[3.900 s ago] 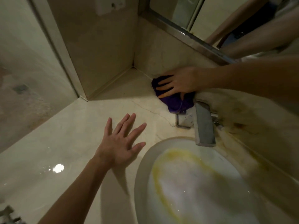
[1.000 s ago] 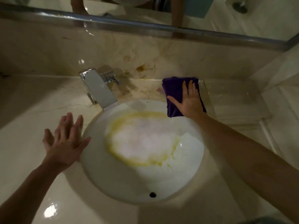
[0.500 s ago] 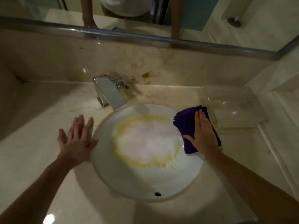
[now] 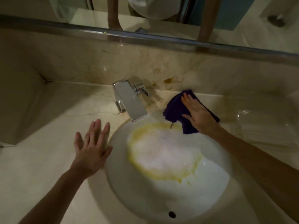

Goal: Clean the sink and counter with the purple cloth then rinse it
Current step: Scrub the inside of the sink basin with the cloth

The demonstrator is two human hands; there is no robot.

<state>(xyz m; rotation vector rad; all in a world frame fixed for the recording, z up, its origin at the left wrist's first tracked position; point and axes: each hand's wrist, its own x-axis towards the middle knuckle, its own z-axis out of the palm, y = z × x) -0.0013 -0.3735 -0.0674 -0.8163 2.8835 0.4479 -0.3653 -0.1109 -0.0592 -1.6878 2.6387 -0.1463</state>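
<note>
The purple cloth [image 4: 175, 110] lies crumpled on the counter [image 4: 40, 167] at the sink's back right rim, just right of the faucet. My right hand [image 4: 198, 114] presses flat on top of it, fingers pointing toward the back wall. The round white sink [image 4: 210, 188] holds a foamy patch ringed with yellow stain. My left hand [image 4: 93, 147] rests flat on the counter at the sink's left rim, fingers spread, holding nothing.
A square chrome faucet [image 4: 129, 101] juts over the basin's back edge. Brown stains [image 4: 168, 80] mark the marble backsplash behind it. A clear glass tray [image 4: 258, 120] sits on the counter to the right. A mirror [image 4: 161, 18] runs along the top.
My right hand has slid the cloth from the sink's right rim back toward the wall, closer to the faucet. The left hand stays beside the sink's left rim.
</note>
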